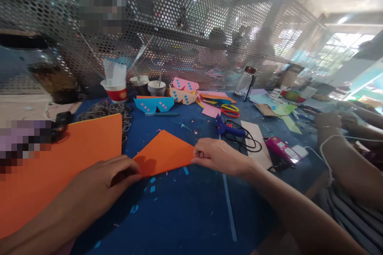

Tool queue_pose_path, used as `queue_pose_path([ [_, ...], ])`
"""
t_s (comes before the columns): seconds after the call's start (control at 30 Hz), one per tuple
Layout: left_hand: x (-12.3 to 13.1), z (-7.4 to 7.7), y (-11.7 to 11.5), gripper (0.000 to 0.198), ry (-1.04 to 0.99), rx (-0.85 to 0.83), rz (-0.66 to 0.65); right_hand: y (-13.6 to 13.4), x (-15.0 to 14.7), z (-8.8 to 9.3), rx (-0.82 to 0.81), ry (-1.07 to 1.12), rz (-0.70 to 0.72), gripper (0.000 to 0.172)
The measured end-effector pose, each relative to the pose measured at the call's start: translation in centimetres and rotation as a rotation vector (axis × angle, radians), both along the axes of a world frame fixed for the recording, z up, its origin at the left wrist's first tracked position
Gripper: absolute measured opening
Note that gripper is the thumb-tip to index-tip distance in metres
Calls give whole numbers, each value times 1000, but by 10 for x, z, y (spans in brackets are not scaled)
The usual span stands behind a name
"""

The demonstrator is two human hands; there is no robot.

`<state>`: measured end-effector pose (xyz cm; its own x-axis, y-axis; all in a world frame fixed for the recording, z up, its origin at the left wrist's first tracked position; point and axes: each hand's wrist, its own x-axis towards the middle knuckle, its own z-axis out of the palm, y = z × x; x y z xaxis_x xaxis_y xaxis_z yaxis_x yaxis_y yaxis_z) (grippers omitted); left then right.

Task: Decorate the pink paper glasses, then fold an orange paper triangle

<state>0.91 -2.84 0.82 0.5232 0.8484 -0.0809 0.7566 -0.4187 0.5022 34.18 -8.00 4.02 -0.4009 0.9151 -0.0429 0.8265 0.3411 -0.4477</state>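
A folded piece of orange paper [164, 152] with a pointed top lies on the blue table between my hands. My left hand [121, 173] pinches its left corner, the thumb and fingers closed together. At the right corner, my right hand [209, 155] grips the paper between thumb and curled fingers. A large orange sheet [86, 147] lies at the left, partly under my left forearm. Small blue paper scraps [153, 189] are scattered just in front of the folded paper.
Behind are a blue paper shape [154, 104], a pen [161, 114], paper cups [118, 92] and scissors [229, 110]. A blue glue gun [229, 128] with black cord lies beyond my right hand, near a magenta device [281, 150]. Another person's arms [338, 147] rest at the right.
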Motion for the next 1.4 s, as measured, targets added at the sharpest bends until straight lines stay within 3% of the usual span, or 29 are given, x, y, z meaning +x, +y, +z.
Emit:
queue_pose_path([
  [0.73, 1, -3, 1, 38, 21, 37, 6, 0, -4, 2, -33, -76, -149, 24],
  [1.4, -2, -1, 2, 39, 66, 37, -45, 0, -2, 1, -27, -79, -150, 27],
])
